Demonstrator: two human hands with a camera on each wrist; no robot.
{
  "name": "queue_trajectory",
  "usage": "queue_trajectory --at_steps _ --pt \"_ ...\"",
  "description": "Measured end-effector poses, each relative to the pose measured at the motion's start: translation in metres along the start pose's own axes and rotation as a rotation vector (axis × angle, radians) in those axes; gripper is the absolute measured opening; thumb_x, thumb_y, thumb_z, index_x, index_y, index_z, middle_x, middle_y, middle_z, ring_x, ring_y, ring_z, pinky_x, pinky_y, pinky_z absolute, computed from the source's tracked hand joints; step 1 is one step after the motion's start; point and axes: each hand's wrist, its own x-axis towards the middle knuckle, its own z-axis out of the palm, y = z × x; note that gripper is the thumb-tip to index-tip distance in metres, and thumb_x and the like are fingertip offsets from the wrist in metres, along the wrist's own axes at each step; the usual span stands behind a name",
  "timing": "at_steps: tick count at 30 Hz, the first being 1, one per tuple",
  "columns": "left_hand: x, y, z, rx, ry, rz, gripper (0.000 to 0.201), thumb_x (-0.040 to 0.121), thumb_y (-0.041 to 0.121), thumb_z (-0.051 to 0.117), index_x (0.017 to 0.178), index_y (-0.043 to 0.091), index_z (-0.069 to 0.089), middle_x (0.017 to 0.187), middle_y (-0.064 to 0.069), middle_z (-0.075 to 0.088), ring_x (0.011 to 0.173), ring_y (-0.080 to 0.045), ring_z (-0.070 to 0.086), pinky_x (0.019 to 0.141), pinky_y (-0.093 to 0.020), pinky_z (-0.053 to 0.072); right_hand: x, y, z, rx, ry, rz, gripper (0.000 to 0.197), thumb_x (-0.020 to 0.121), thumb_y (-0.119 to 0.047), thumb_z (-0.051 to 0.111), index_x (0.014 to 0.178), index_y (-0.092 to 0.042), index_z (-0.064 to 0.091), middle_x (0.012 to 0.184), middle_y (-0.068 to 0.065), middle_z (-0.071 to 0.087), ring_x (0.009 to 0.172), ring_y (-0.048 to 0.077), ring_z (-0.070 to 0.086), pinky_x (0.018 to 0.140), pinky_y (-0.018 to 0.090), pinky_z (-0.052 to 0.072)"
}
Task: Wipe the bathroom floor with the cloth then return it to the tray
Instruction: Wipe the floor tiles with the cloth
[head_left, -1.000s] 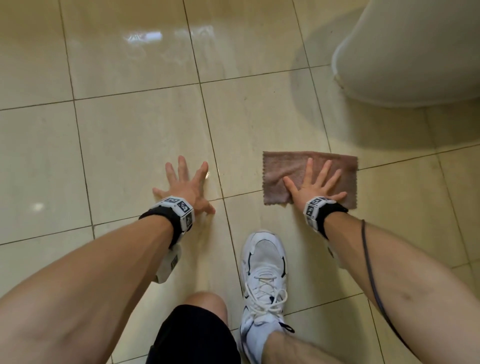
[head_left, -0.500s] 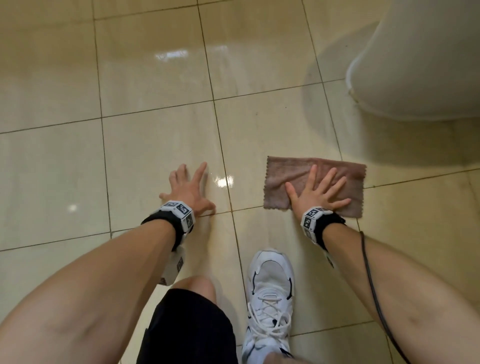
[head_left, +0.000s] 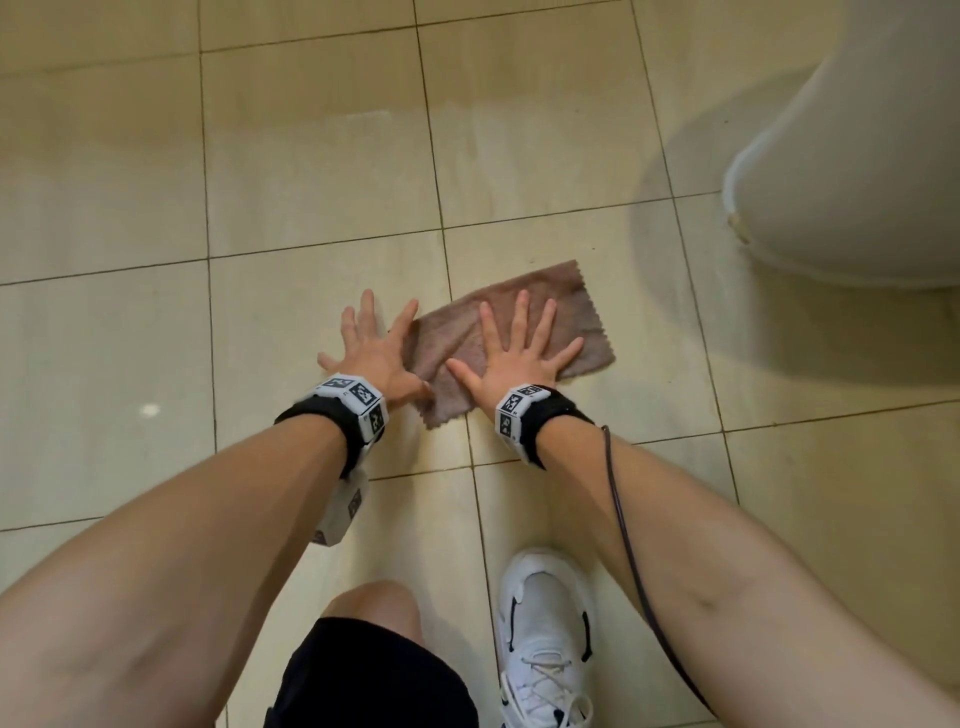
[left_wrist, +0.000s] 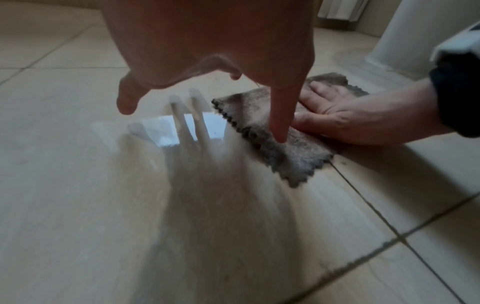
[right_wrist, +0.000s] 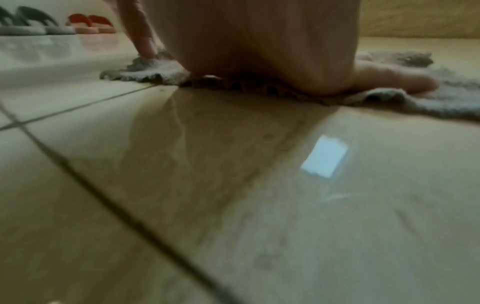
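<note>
A brown cloth (head_left: 579, 317) with zigzag edges lies flat and askew on the beige tiled floor (head_left: 311, 182). My right hand (head_left: 514, 358) presses on it, palm down and fingers spread. In the right wrist view the heel of that hand (right_wrist: 259, 41) bears on the cloth (right_wrist: 150, 70). My left hand (head_left: 371, 348) is spread at the cloth's left edge. In the left wrist view its thumb (left_wrist: 281, 123) touches the cloth (left_wrist: 298, 160) beside my right hand (left_wrist: 350, 115). No tray is in view.
A white toilet base (head_left: 857, 182) stands at the far right, close to the cloth. My white shoe (head_left: 545, 623) and bare knee (head_left: 374, 603) are near the bottom. Grey slippers (right_wrist: 26, 26) and red slippers (right_wrist: 91, 24) sit far off on the floor.
My right hand has slid the cloth left and turned it askew. It now meets my left hand, which was apart from it before.
</note>
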Motion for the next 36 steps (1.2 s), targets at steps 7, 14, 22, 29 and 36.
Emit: queue_trajectory --at_steps 7,14,22,29,36 --pt "0.011 0.023 -0.003 0.022 -0.008 0.012 0.112 0.069 0.069 0.072 0.152 0.046 0.001 0.158 0.001 -0.033 0.148 -0.030 -0.020 0.107 -0.076 0.010 -0.015 0.066 0.003 0.072 0.031 0.212 0.090 0.079 -0.085 0.011 0.148 -0.038 -0.023 0.155 0.012 -0.033 0.139 0.045 -0.031 0.100 0.081 -0.003" --pt "0.014 0.033 0.001 0.036 0.108 -0.016 0.076 0.080 0.067 0.055 0.144 0.039 0.024 0.159 -0.003 0.002 0.146 -0.033 0.004 0.101 -0.069 0.031 -0.024 0.116 0.007 0.109 0.084 0.358 0.092 0.079 -0.084 0.009 0.149 -0.034 -0.022 0.157 0.013 -0.030 0.141 0.044 -0.028 0.101 0.081 -0.002" --pt "0.017 0.034 0.000 0.075 0.159 -0.042 0.055 0.086 0.063 0.046 0.135 0.041 0.035 0.149 -0.004 0.019 0.139 -0.031 0.016 0.091 -0.059 0.040 0.042 0.091 -0.031 0.152 0.186 0.423 0.091 0.082 -0.080 0.014 0.154 -0.029 -0.011 0.160 0.017 -0.019 0.143 0.047 -0.019 0.100 0.081 0.005" --pt "0.018 0.027 0.004 0.101 0.175 0.000 0.061 0.085 0.065 0.045 0.140 0.043 0.030 0.155 -0.004 0.014 0.142 -0.031 0.013 0.095 -0.063 0.039 0.081 0.027 -0.046 0.082 0.152 0.196 0.090 0.082 -0.081 0.012 0.152 -0.031 -0.016 0.158 0.015 -0.025 0.141 0.047 -0.024 0.100 0.082 -0.002" --pt "0.018 0.024 0.004 0.125 0.176 -0.014 0.064 0.084 0.070 0.044 0.141 0.040 0.037 0.159 0.000 0.010 0.146 -0.028 0.009 0.099 -0.063 0.037 0.094 -0.017 -0.053 -0.032 0.099 -0.104 0.073 0.090 -0.072 0.008 0.151 -0.040 -0.016 0.159 0.003 -0.027 0.142 0.040 -0.029 0.100 0.080 -0.008"
